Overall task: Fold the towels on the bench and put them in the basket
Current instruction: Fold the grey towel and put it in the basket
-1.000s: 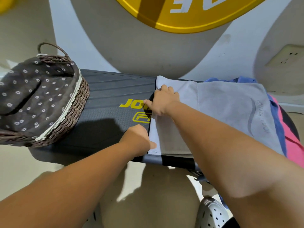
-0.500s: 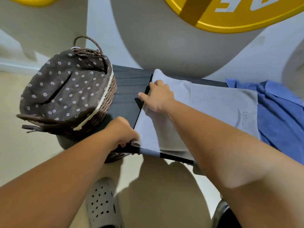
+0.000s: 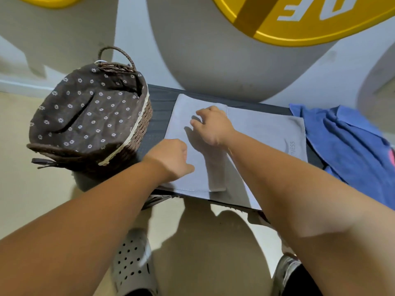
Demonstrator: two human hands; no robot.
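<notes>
1. Dark bench (image 3: pixel 160 107) carries your grey towel (image 3: pixel 267 129), with a layer folded over its 9 o'clock half.
2. Your right hand (image 3: pixel 213 127) sits over the fold, fingers loosely bent, grasping nothing.
3. Your left hand (image 3: pixel 171 159) rests at the fold's 7 o'clock, fingers curled; its grasp cannot be told.
4. Basket (image 3: pixel 141 127) stands at the towel's 9 o'clock, blue towel (image 3: pixel 346 142) at 3 o'clock.

Across my feed a pale wall (image 3: pixel 132 39) with big grey curves, yellow disc (image 3: pixel 299 24) with white letters at one o'clock, white skirting board (image 3: pixel 21 85) at ten, dark bench (image 3: pixel 160 116) mid-frame, beige floor (image 3: pixel 32 199) at eight, hard shadows (image 3: pixel 203 242) at six.
</notes>
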